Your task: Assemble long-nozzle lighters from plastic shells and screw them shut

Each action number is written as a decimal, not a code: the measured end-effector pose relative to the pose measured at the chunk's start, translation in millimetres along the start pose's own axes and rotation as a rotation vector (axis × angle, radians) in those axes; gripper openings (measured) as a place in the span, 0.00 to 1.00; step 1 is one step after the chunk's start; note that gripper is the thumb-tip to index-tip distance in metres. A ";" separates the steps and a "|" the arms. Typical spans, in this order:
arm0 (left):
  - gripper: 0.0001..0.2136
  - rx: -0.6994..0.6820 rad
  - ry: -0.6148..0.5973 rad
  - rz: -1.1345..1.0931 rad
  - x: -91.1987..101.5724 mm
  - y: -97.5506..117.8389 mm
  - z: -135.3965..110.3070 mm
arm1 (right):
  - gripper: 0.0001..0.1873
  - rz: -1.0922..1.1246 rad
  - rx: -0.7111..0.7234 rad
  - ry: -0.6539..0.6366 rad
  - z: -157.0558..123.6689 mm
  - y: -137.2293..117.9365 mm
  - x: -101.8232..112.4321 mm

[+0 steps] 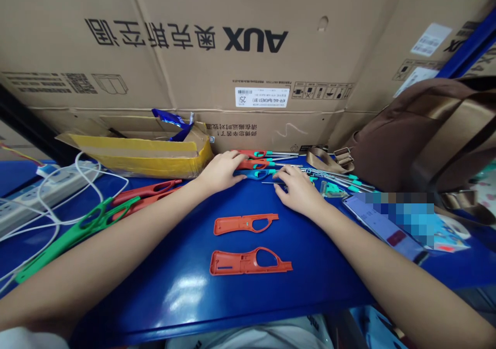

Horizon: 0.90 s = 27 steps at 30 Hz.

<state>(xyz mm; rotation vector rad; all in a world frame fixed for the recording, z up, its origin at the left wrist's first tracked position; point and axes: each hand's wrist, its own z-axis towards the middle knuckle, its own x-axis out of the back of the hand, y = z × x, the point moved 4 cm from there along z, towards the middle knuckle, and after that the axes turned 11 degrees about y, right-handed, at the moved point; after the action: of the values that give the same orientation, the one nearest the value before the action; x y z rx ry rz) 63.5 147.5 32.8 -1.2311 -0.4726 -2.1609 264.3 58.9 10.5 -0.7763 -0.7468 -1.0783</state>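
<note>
My left hand is closed over the handle ends of a row of stick lighters, its fingertips on a red lighter and its thumb beside a blue lighter. Another red lighter lies behind them. To the right, my right hand has its fingers curled down among metal lighter tubes with teal ends. A thin rod pokes out by its fingertips; what the fingers hold is hidden. Two orange-red lighter shell halves lie in front, one smaller and one larger.
Green shells and red shells lie left, beside a white power strip with tangled cables. Behind stands a yellow-taped carton. On the right are clear-green small parts, a phone and a brown bag.
</note>
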 end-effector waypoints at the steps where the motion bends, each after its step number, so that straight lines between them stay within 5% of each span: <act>1: 0.21 -0.002 -0.005 -0.016 -1.0 -0.9 0.7 | 0.12 0.004 0.003 -0.001 -0.4 -0.4 -0.2; 8: 0.13 0.008 0.009 -0.130 -7.4 -3.5 2.8 | 0.13 0.007 0.013 -0.019 -1.7 -2.4 -1.3; 17: 0.23 0.038 -0.045 -0.167 -27.2 -19.1 12.3 | 0.27 0.023 0.169 -0.154 -7.0 -20.6 -2.6; 27: 0.25 -0.144 -0.057 -0.086 -26.7 1.4 -8.9 | 0.33 0.019 0.144 -0.255 -7.5 -22.3 -15.9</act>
<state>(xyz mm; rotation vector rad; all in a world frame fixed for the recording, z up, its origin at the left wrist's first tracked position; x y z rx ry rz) 69.1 150.0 5.3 -1.3760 -0.4063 -2.2707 239.7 53.9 -2.7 -0.8042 -1.0203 -0.9069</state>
